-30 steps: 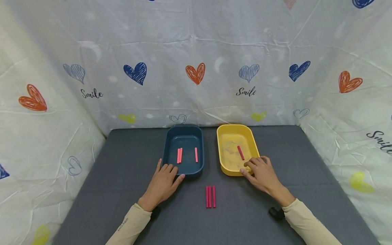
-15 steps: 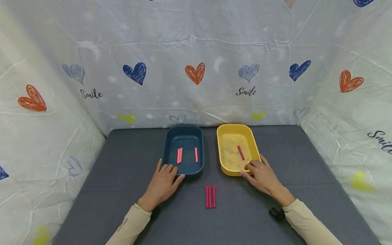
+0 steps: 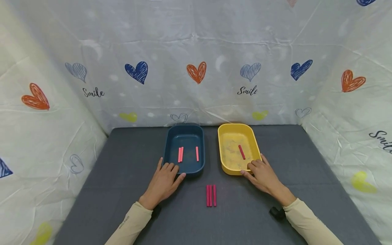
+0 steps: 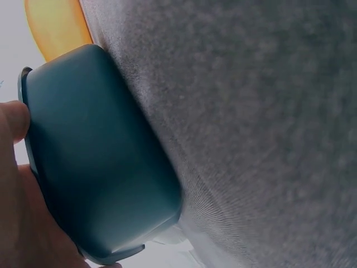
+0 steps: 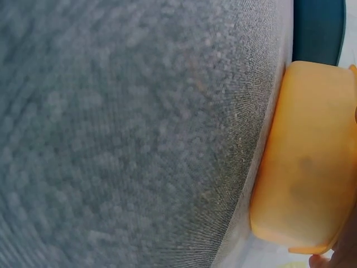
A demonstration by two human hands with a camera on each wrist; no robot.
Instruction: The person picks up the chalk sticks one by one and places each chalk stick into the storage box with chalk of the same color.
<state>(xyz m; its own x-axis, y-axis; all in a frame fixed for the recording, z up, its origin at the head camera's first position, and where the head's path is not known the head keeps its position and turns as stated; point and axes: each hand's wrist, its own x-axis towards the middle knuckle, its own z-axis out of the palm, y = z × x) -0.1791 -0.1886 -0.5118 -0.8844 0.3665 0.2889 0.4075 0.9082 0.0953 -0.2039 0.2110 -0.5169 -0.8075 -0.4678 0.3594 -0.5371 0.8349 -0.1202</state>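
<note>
My left hand (image 3: 161, 187) grips the near left corner of a dark blue tray (image 3: 200, 166), its fingers curled over the rim and the thumb along the front edge. Inside that tray lie three light pink sticks: a touching pair (image 3: 180, 154) at left and a single stick (image 3: 197, 153) at right. At the near right corner of a yellow tray (image 3: 226, 167), my right hand (image 3: 264, 176) holds the rim, fingers bent over it and thumb at the front. One dark pink stick (image 3: 242, 152) lies tilted in the yellow tray.
Three dark pink sticks (image 3: 210, 195) lie side by side on the grey cloth-covered table (image 3: 239, 217), between the forearms and nearer than the trays. A white sheet printed with hearts (image 3: 165, 44) hangs behind and at both sides. Each wrist carries a black camera (image 3: 277, 213).
My right hand's fingers have settled and bent closer over the yellow tray's rim. The left hand, both trays and the sticks stay in place; the head view shifts slightly.
</note>
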